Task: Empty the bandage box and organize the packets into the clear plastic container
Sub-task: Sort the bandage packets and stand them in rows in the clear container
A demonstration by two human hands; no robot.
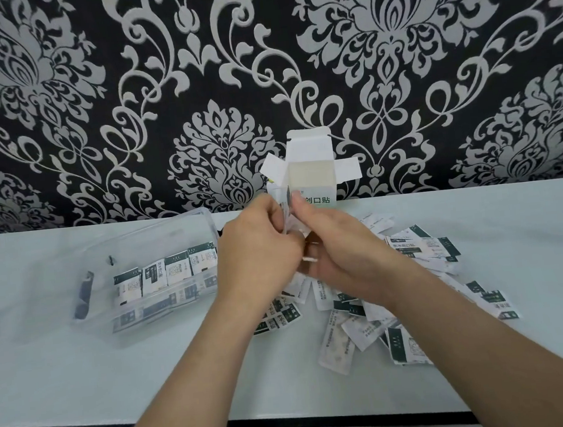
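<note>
Box (309, 162) looks empty; left hand (259, 246), right hand (338, 242) together grip small packet stack (286, 209). Next, judged: slot upright into container (144, 230) row.

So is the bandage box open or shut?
Open. The bandage box stands upright, with its side flaps spread outward and its top lid raised. Whether anything remains inside, cannot tell.

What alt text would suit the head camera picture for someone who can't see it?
The left hand and right hand hold a few bandage packets together above a pale table. Behind them stands the opened bandage box; the clear plastic container at left holds a row of packets, and loose packets lie scattered at right.
</note>
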